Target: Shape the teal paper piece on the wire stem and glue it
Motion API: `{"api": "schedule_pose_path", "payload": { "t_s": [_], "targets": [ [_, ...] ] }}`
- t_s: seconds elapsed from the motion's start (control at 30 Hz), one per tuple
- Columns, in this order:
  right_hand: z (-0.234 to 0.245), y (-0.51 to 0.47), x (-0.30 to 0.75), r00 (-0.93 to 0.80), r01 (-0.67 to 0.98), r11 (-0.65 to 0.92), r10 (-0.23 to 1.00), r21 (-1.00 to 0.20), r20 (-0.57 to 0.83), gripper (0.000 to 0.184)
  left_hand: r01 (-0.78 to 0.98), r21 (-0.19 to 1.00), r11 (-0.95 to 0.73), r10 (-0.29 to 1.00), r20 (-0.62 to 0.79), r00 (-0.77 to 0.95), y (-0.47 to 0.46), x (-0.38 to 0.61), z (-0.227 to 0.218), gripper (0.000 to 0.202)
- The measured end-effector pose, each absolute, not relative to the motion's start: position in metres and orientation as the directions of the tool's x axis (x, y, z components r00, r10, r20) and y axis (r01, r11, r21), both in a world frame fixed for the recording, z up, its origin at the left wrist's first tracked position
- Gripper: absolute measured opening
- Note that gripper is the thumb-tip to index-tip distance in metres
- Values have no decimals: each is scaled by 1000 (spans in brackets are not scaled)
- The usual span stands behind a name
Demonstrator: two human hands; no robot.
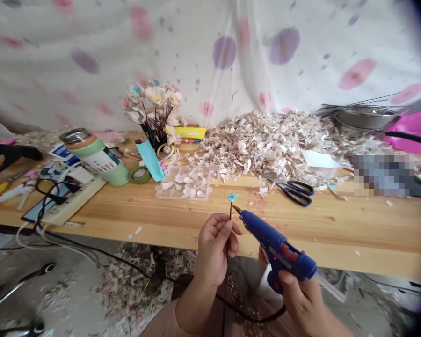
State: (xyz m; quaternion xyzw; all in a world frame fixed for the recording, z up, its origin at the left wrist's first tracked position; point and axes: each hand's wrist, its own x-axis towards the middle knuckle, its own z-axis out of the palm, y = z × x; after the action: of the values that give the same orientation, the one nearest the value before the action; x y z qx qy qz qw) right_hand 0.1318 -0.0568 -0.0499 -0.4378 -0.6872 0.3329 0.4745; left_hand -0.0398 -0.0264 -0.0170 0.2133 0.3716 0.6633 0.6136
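Observation:
My left hand (215, 243) pinches a thin dark stem (230, 210) held upright, topped by a small bright blue flower centre (232, 197). In my right hand (301, 295) is a blue hot glue gun (277, 238), fingers wrapped round its handle and a red light showing on its side. The brass nozzle points up and left, close beside the stem just below the blue top; whether they touch I cannot tell. A clear glue stick sticks out of the gun's back end. Just beyond my hands, a clear divided tray (164, 189) holds pale petals (189, 182).
A big heap of pale petals (259, 140) lies behind the tray. Navy-handled scissors (296, 192), a green bottle (101, 159), green tape (140, 175), a power strip (73, 201) and a bunch of finished flowers (154, 103) stand about the wooden table (337, 234). A black cord (133, 267) trails below.

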Motion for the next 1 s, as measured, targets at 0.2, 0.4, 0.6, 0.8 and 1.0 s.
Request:
{"api": "schedule_pose_path", "payload": {
  "t_s": [0.2,0.4,0.6,0.8,1.0],
  "targets": [
    [-23,-43,116,-171,273,461,887,-845,429,43,-638,769,31,974,-166,-152,-26,-37,-16,26],
    [-21,-41,112,-130,297,491,870,-819,475,43,-616,787,18,973,-155,-170,-28,-39,-15,25],
    [-9,-45,106,-161,299,476,879,-827,448,51,-617,787,27,973,-162,-163,-30,-41,-16,25],
    [-11,-48,106,-184,283,470,882,-836,434,49,-621,783,22,976,-152,-157,-33,-41,-16,24],
    [-4,-50,105,-164,301,474,881,-828,445,51,-630,777,21,974,-157,-161,-34,-41,-12,25]
  ]
}}
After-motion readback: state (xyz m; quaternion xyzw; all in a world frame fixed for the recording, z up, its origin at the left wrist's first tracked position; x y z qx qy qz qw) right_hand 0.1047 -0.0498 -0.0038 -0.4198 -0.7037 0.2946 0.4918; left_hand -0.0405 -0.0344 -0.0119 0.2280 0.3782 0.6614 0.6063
